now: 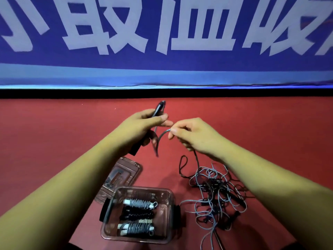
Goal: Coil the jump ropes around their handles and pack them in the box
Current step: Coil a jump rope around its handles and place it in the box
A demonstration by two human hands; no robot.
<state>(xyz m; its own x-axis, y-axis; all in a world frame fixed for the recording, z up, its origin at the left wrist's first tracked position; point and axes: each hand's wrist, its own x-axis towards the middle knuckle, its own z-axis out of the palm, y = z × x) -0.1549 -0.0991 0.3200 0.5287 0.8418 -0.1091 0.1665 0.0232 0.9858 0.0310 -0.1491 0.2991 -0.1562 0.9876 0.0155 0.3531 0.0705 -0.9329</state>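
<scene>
My left hand (144,125) grips a pair of dark jump-rope handles (158,108), tilted so their top end points up and away from me. My right hand (191,132) pinches the grey-blue rope (162,135) just right of the handles; the cord arcs between both hands and trails down to a tangled pile of blue and black ropes (214,192) on the red surface. A clear plastic box (108,231) sits near me, holding three coiled ropes: a grey one (138,203), a black one (138,214) and another grey one (135,228).
The box's clear lid (133,168) lies flat just behind the box, under my left forearm. A red surface (270,132) stretches to a black edge, with a blue banner (162,65) with large white characters behind it.
</scene>
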